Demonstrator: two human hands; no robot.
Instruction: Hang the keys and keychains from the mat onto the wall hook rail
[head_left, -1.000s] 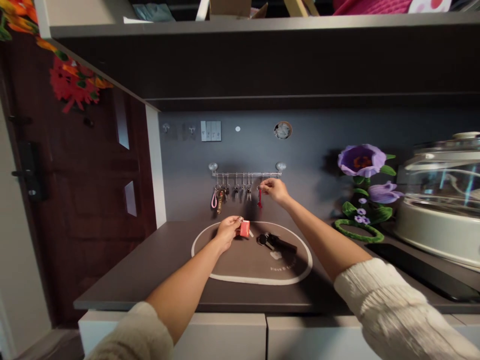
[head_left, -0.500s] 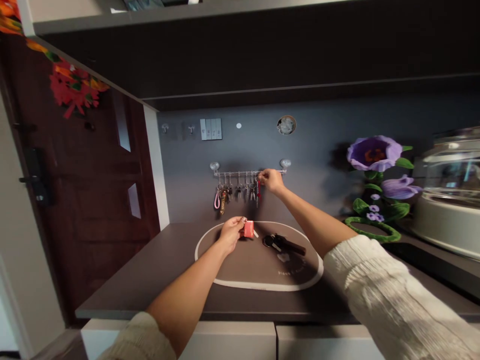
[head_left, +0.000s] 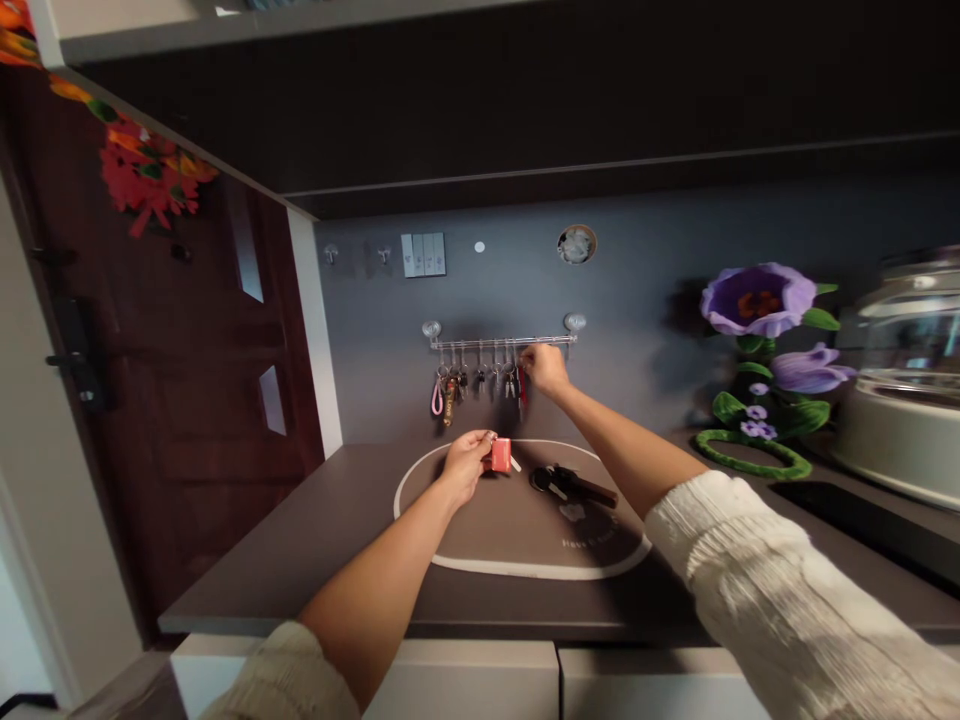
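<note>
Right hand (head_left: 546,370): raised to the clear hanging rail (head_left: 491,343), right of the hung keys (head_left: 481,378). Thumb and fingertips pinch the top of a red-corded keychain (head_left: 523,388); its ring is behind the fingers, so cannot tell whether it sits on a hook or is free.

Left hand (head_left: 466,465): thumb and fingers closed on a coral-red square fob (head_left: 501,455), held above the oval mat (head_left: 517,545), well below the rail.

A dark key bunch (head_left: 585,488) lies on the mat, right of the fob, touched by neither hand.

Step in hand, as judged: handling the red-corded keychain at the rail, left hand holding the fob apart. The next move seems to call for a steady pinch and careful ring-to-hook alignment, without knocking the neighbouring keys.
</note>
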